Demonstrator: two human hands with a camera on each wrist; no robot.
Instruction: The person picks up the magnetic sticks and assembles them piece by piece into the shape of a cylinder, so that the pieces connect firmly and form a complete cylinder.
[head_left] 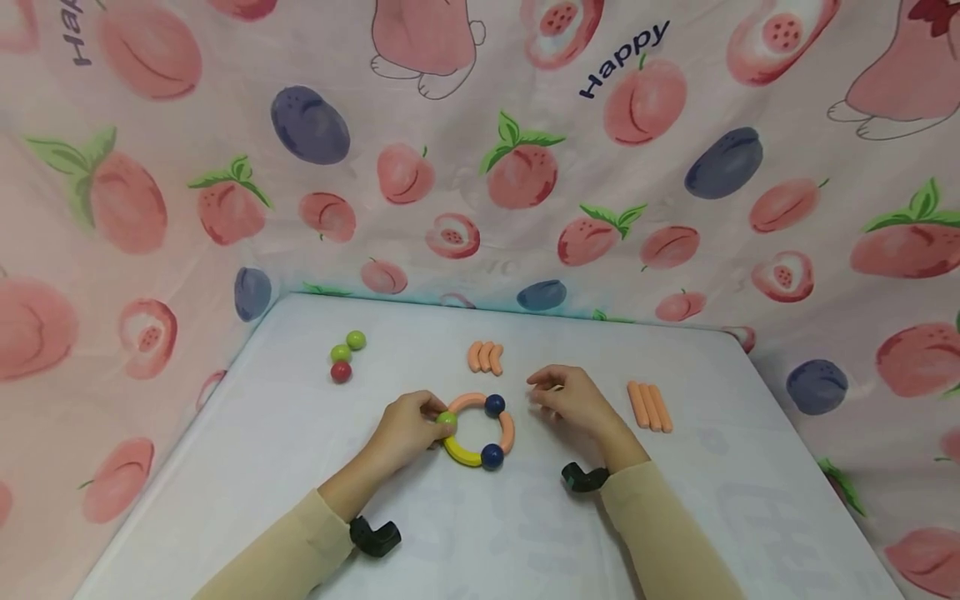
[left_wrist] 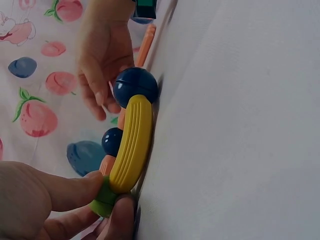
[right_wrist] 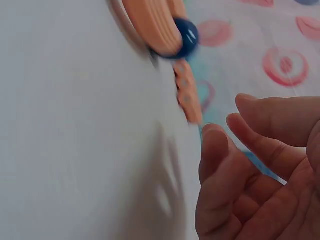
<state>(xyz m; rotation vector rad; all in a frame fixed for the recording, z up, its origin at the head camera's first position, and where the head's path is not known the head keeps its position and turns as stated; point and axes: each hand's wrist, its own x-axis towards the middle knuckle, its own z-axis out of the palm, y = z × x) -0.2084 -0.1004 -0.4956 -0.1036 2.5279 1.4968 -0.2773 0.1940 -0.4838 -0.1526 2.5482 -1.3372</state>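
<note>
One nearly round ring [head_left: 507, 433] of plastic-looking balls and curved sticks, no clear long axis, about midway between white desk [head_left: 247, 450]'s left and right edges | left hand [head_left: 411, 423] nearer, pinching glossy green ball [head_left: 447, 418] at ring's left side | right hand [head_left: 573, 400] apart to ring's right, fingers loosely bent, grasping nothing | containers: none seen

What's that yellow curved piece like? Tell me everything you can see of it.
The yellow curved piece looks like plastic, with grooves running along its length. It lies on the white table as the near-left arc of a ring. One end meets a green ball pinched by the left hand; the other meets a dark blue ball.
</note>
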